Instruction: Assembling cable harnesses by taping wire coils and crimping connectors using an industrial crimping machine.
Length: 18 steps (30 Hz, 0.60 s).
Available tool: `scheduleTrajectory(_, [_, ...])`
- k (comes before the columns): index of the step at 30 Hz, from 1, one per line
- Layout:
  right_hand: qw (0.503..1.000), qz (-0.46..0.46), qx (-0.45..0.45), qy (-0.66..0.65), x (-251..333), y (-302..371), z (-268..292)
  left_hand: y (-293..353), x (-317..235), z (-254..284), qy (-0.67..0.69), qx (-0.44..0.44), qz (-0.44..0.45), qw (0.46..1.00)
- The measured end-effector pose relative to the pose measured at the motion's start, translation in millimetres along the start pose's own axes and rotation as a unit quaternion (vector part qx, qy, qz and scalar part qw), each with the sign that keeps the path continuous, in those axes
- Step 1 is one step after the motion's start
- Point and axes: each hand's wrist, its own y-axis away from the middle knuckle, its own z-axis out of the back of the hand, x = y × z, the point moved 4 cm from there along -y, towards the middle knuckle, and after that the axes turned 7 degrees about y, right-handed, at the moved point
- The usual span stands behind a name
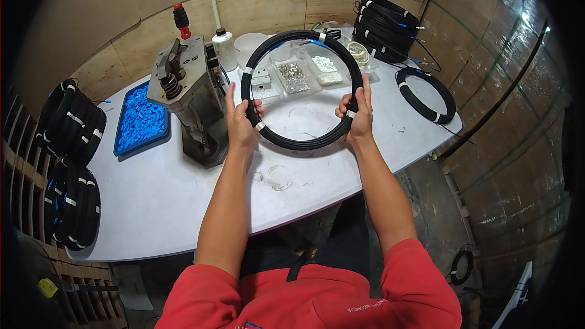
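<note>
Between my two hands a coil of black cable (303,145) is held up over the white table, bound at several spots with pale tape. A blue piece of the cable shows inside its upper rim. My left hand (243,123) grips the coil's left side, thumb and fingers closed around it. On the opposite side my right hand (359,111) is closed on the ring, fingers curled inward. Through the ring I see clear plastic trays, one with small metal parts (293,77) and one with small white pieces (326,68).
A metal press (194,94) stands left of centre, beside a blue tray (142,150) of small blue parts. Stacked black coils (385,27) sit at the back right, a single coil (426,95) nearer. More coils (73,125) line the left edge. A white bottle (224,52) stands behind.
</note>
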Motion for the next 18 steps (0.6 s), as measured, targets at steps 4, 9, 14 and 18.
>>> scheduleTrajectory(4, [0.999, -0.029, 0.033, 0.021, 13, 7, -11, 0, -27, -1, -0.163, 0.05, -0.016, 0.985])
scheduleTrajectory(9, [0.991, 0.045, 0.12, 0.023, 58, 14, -24, -3, -37, 11, -0.089, 0.097, 0.027, 0.991])
scheduleTrajectory(14, [0.914, -0.013, 0.166, 0.369, 105, -2, -22, 5, -39, 4, -0.07, 0.156, 0.077, 0.982])
scheduleTrajectory(18, [0.828, -0.012, 0.124, 0.547, 122, -12, -17, -1, -34, 10, -0.245, 0.11, 0.059, 0.962])
